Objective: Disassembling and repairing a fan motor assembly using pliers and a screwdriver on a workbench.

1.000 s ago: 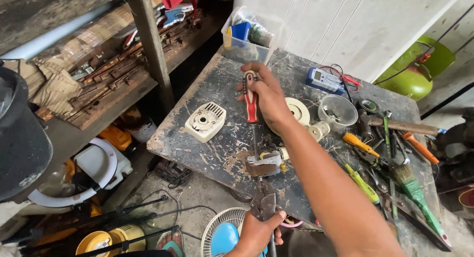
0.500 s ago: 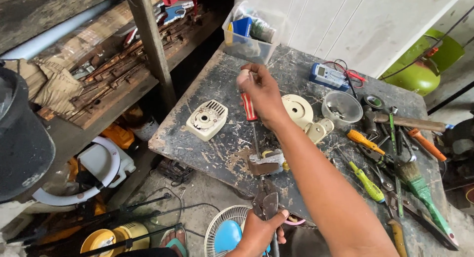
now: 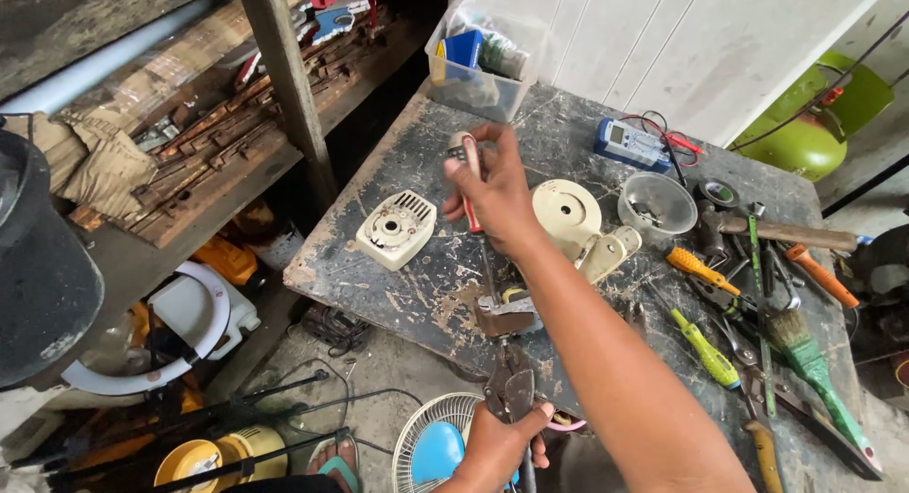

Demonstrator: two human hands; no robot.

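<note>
My right hand point(image 3: 494, 195) is wrapped around the red handle of a screwdriver point(image 3: 468, 161), held upright over the worn table point(image 3: 379, 266). Its shaft runs down to a small metal part point(image 3: 507, 315) at the table's near edge. My left hand point(image 3: 500, 448) is below the edge, closed on the handles of dark pliers point(image 3: 511, 387) whose jaws reach up to that part. A cream vented motor cover point(image 3: 396, 230) lies left of my right hand. A cream round housing point(image 3: 568, 211) lies to its right.
A clear bowl point(image 3: 656, 205), a blue multimeter point(image 3: 630, 143) and a plastic box point(image 3: 483, 65) sit at the back. Screwdrivers point(image 3: 705, 346), a hammer point(image 3: 781, 233) and a green brush point(image 3: 805, 353) crowd the right side. A blue fan point(image 3: 434, 448) stands below; cluttered shelves point(image 3: 189, 161) stand to the left.
My right hand has turned slightly on the screwdriver handle while staying over the same spot. My left hand keeps the pliers in place.
</note>
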